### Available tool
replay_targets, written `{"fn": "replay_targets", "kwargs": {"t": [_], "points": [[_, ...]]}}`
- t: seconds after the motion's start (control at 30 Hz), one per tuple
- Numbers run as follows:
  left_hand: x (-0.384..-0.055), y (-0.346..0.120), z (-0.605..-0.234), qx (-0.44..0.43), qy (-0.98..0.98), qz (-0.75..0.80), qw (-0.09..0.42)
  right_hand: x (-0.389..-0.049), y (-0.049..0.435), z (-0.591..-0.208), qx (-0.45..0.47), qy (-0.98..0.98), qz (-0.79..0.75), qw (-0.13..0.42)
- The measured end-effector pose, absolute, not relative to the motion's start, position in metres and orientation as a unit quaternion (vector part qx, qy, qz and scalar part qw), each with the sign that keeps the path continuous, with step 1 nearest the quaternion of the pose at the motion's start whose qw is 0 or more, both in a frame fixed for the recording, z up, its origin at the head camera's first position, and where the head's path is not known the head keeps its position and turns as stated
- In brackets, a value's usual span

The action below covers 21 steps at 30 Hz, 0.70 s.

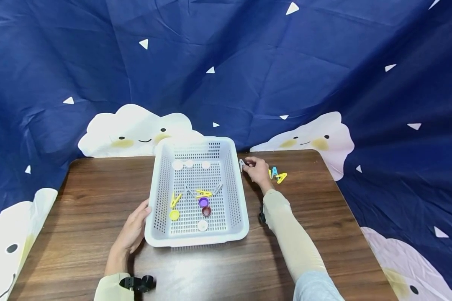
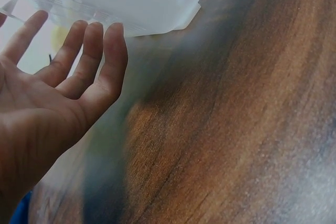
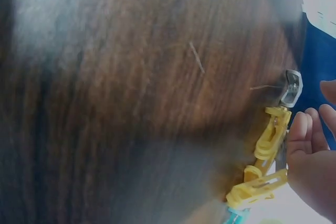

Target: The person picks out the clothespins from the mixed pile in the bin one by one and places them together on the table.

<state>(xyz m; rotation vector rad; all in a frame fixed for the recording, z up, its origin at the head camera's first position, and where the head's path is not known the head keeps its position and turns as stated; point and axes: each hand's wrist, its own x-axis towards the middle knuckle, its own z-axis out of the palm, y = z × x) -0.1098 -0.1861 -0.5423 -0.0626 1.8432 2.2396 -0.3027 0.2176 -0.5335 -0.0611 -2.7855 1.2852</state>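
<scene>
A white plastic basket (image 1: 196,240) holds yellow and grey clothespins and several round bottle caps: white, yellow, purple and dark red. At its left side is my left hand (image 1: 133,228), its loosely bent fingertips against the wall of the basket (image 2: 157,3). Just beyond the basket's right side, my right hand (image 1: 259,170) reaches to a grey clothespin (image 1: 242,164). In the right wrist view the thumb and fingers of the right hand (image 3: 315,156) are parted, with the grey clothespin (image 3: 292,88) beside them and no grip visible.
Right of my right hand lie a blue clothespin (image 1: 274,172) and yellow clothespins (image 1: 281,177), one partly hidden by the hand. The wooden table (image 1: 94,200) ends at a blue curtain (image 1: 226,50) with clouds and white triangles.
</scene>
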Motion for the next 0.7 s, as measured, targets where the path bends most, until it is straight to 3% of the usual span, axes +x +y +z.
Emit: {"fn": "replay_targets", "kwargs": {"t": [0.7], "points": [[-0.111, -0.185, -0.541, -0.025, 0.634, 0.763, 0.126, -0.299, 0.212, -0.494, 0.014, -0.876, 0.476, 0.071]]}}
